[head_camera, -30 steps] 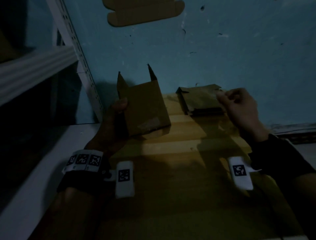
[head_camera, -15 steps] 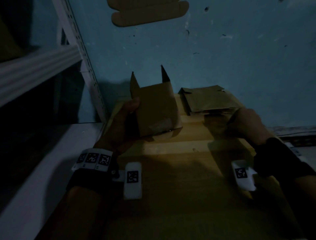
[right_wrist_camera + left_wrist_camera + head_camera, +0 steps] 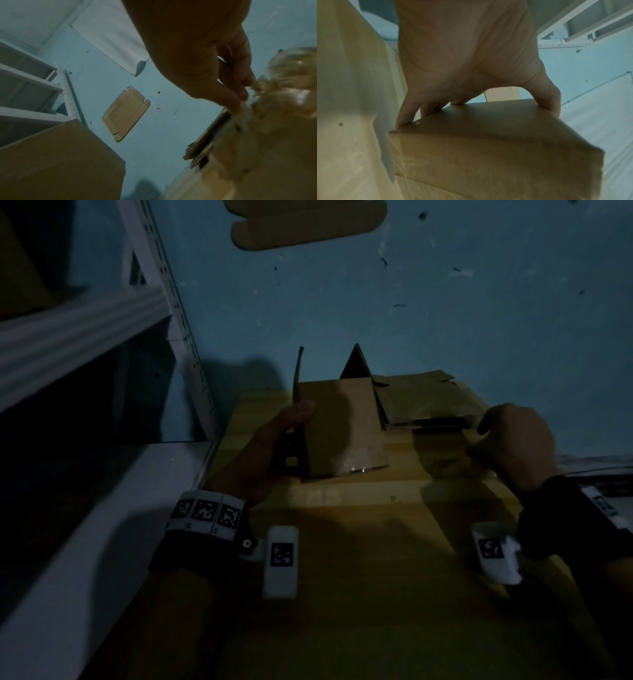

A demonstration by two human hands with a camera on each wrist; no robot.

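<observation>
A small brown cardboard box (image 3: 346,426) stands on the wooden table (image 3: 359,542) with two flaps pointing up. My left hand (image 3: 287,422) grips its left side, thumb on the front face. In the left wrist view the fingers and thumb of that hand (image 3: 477,105) clamp the box (image 3: 496,142) from opposite sides. My right hand (image 3: 507,436) is low over the table to the right. There its curled fingertips (image 3: 238,100) pinch a crumpled, shiny wrap (image 3: 283,94), dim on the table in the head view (image 3: 448,467).
A stack of flat cardboard blanks (image 3: 421,398) lies at the table's back, against the blue wall. Another flat blank (image 3: 125,113) is stuck on the wall. A white metal rack (image 3: 164,302) and a white ledge (image 3: 102,542) stand to the left.
My left hand has turned the box and brought it right, toward the middle. My right hand has dropped from above the blanks to the table and closed on the crumpled wrap.
</observation>
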